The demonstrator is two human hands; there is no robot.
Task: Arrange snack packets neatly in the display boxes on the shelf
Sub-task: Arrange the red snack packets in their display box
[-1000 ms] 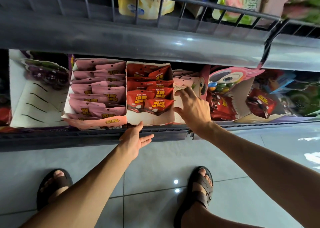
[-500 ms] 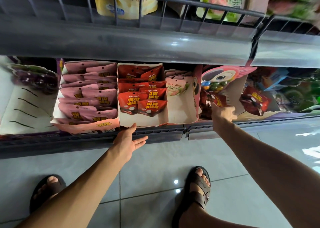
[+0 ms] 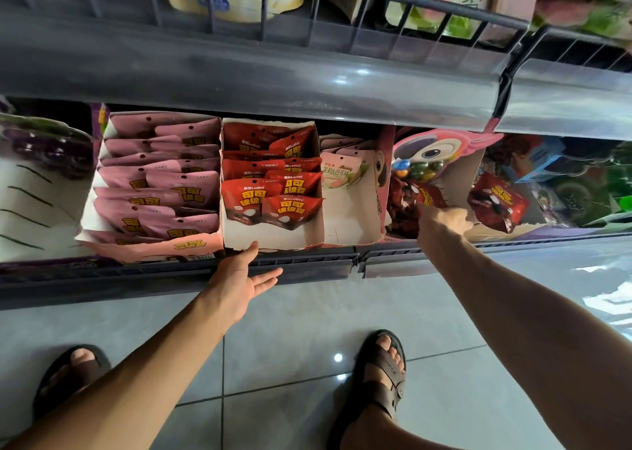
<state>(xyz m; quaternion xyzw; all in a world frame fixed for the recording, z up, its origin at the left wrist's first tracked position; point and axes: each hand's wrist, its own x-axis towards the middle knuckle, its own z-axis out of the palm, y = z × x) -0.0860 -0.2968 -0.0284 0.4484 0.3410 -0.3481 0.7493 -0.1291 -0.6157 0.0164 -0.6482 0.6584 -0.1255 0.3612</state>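
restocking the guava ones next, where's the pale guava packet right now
In the head view, the pale guava packet stands at the back of the mostly empty white box, right of the red packet box and left of the right hand.

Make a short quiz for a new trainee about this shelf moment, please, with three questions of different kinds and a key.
1. True or false: the left hand grips a red packet.
2. Which box is the right hand reaching into? A) pink packet box B) red packet box C) parrot display box
3. Fill in: the box between the red packet box and the parrot display box, the pale packet box, has its front part ____.

Key: 1 false, it is open at the red packet box's front edge. 2 C. 3 empty.
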